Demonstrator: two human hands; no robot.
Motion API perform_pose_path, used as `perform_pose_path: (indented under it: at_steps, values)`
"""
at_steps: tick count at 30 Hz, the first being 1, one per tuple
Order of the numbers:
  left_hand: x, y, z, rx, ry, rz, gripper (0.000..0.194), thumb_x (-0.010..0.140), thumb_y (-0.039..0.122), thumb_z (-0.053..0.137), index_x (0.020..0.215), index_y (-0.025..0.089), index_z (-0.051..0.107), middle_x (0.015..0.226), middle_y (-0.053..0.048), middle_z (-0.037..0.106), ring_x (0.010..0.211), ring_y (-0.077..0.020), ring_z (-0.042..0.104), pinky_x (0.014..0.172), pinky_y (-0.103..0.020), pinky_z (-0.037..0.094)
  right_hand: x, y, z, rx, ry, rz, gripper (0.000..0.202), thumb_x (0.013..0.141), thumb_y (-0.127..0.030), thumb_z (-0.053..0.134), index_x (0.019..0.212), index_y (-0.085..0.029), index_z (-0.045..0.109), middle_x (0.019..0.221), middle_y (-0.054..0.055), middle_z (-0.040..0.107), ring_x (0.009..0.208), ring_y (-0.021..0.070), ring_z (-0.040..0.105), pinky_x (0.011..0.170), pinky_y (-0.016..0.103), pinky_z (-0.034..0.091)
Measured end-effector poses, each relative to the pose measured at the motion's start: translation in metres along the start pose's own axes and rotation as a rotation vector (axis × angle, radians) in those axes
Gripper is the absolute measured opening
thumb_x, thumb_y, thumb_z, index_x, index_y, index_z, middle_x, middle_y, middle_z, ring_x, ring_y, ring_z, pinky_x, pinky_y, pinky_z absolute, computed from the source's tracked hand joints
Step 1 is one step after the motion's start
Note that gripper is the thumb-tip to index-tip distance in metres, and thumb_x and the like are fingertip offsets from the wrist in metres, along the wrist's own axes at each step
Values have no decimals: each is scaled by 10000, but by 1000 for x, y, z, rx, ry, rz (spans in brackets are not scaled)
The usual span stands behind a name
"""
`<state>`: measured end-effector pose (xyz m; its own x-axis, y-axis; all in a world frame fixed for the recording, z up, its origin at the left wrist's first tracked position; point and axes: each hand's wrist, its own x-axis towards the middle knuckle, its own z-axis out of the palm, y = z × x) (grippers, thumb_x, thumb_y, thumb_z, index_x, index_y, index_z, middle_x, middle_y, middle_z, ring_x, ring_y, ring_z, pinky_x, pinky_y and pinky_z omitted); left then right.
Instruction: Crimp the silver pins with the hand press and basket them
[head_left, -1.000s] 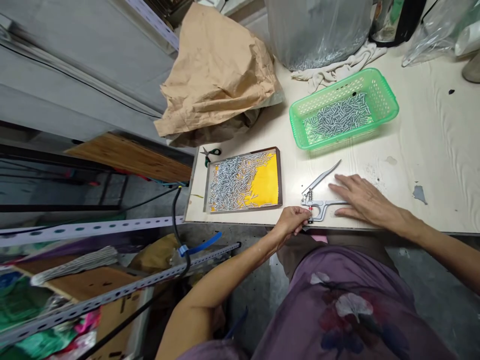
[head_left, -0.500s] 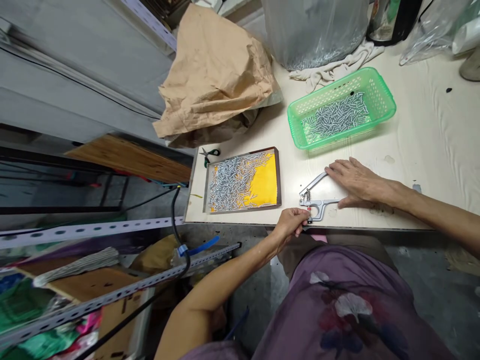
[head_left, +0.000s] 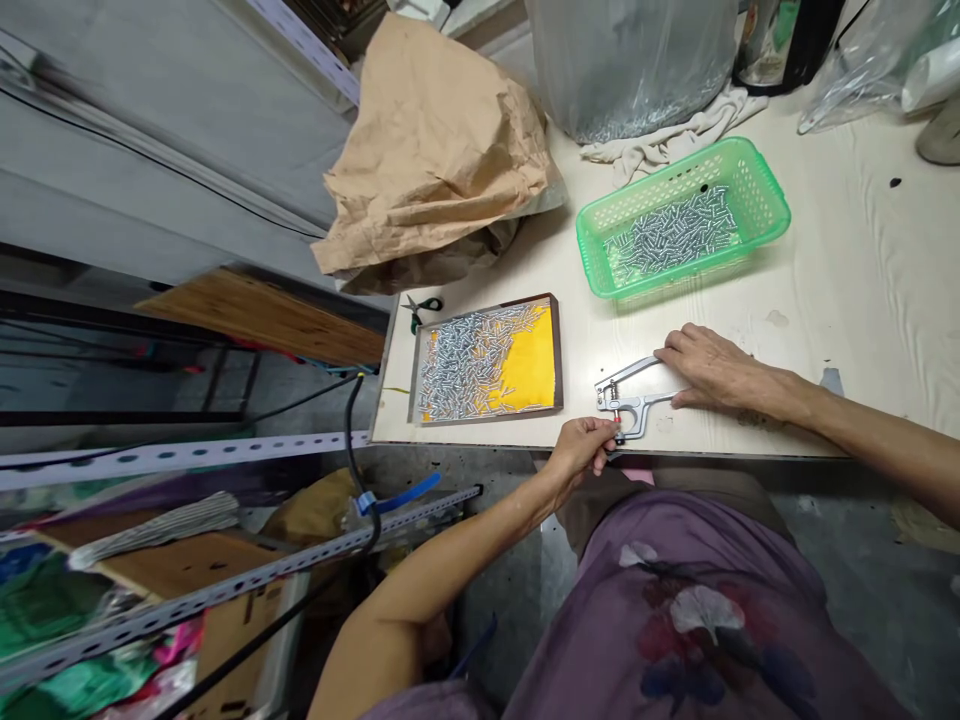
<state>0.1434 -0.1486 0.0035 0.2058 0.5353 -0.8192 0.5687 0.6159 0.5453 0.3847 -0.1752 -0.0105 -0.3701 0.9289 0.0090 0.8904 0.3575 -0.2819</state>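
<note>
Silver snap-fastener pliers (head_left: pixel 636 408) lie at the table's front edge, jaws to the left, with a spring and a red part near the jaw. My right hand (head_left: pixel 712 372) is wrapped about the ends of both handles, which stand partly apart. Pinched together right at the jaws, the fingers of my left hand (head_left: pixel 583 446) hide whatever small piece is between them. To the left lies a shallow tray (head_left: pixel 559 355) lined in yellow, filled with many small metal pins (head_left: pixel 465 365). Similar small metal parts (head_left: pixel 679 232) are in a green basket (head_left: pixel 682 280) behind the pliers.
Green-handled scissors (head_left: pixel 424 305) lie behind the tray at the table's left edge. A crumpled brown paper bag (head_left: pixel 442 150) stands at the back left. Farther back are a big clear plastic bag (head_left: pixel 630 70) and a white cloth (head_left: pixel 675 135). Shelving (head_left: pixel 225 570) borders the table's left.
My right hand has squeezed the plier handles closer together, its fingers more curled. My left hand stays pinched at the jaws.
</note>
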Motion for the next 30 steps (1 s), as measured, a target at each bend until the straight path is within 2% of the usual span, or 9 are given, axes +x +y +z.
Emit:
perform_pose_path:
  at_steps: [2, 6, 9, 11, 14, 16, 18, 23, 30]
  values:
    - [-4, -5, -4, 112, 56, 123, 256, 842, 352, 663, 726, 133, 598, 532, 58, 532, 337, -37, 387, 364, -174, 294, -1, -1, 0, 1, 9, 5, 362, 790, -429, 717, 1035, -177, 633, 1027, 144, 619, 968, 308, 517, 784, 403, 418]
    - [-7, -9, -4, 530, 292, 647, 132, 868, 297, 639, 905, 172, 660, 798, -27, 657, 742, -143, 615, 693, -244, 496, -3, -5, -1, -23, 8, 12, 324, 778, -369, 744, 1010, -168, 638, 1009, 138, 616, 949, 292, 518, 781, 384, 426]
    - [5, 1, 7, 821, 294, 963, 280, 870, 284, 650, 1128, 180, 618, 1134, -116, 656, 1057, -242, 596, 928, -381, 491, -1, -8, -2, -43, -14, 26, 367, 737, -336, 790, 1010, -143, 639, 1012, 140, 619, 941, 287, 525, 783, 378, 437]
    - [20, 13, 16, 962, 247, 1078, 443, 862, 285, 664, 1267, 162, 533, 1305, -166, 578, 1195, -290, 528, 1012, -458, 451, -1, -9, -2, -44, -29, 33, 425, 714, -331, 812, 1037, -119, 635, 1024, 149, 621, 950, 289, 531, 799, 384, 442]
    - [39, 30, 23, 1086, 150, 1105, 595, 859, 302, 668, 1376, 158, 412, 1345, -183, 535, 1223, -310, 499, 1027, -500, 438, -3, -6, -1, -30, -34, 41, 570, 690, -346, 828, 1146, -92, 597, 1071, 166, 619, 977, 298, 538, 816, 397, 450]
    - [44, 36, 23, 1125, 95, 1089, 631, 852, 314, 676, 1391, 164, 384, 1306, -169, 545, 1183, -306, 514, 1003, -494, 453, -7, -1, 0, -14, -29, 56, 686, 669, -369, 838, 1224, -83, 553, 1134, 185, 607, 1007, 311, 537, 824, 410, 454]
    - [45, 39, 21, 1156, 82, 1070, 653, 842, 321, 685, 1395, 168, 373, 1273, -158, 544, 1157, -303, 516, 978, -484, 464, -11, 3, 0, 1, -22, 76, 710, 668, -385, 834, 1245, -97, 538, 1171, 188, 596, 1026, 318, 534, 822, 416, 456]
    - [42, 44, 29, 1212, 92, 1047, 625, 843, 346, 689, 1365, 157, 403, 1229, -149, 531, 1106, -296, 506, 924, -456, 477, -16, 3, -3, 1, -43, 91, 391, 752, -302, 787, 1063, -134, 621, 999, 121, 624, 944, 270, 546, 768, 358, 433]
    - [42, 56, 39, 1250, -9, 1062, 245, 900, 285, 630, 1103, 149, 604, 1027, -91, 587, 1001, -252, 507, 876, -385, 459, -24, -13, 1, -102, 15, 65, 154, 896, -286, 645, 909, -133, 651, 834, 94, 629, 815, 235, 533, 701, 331, 367]
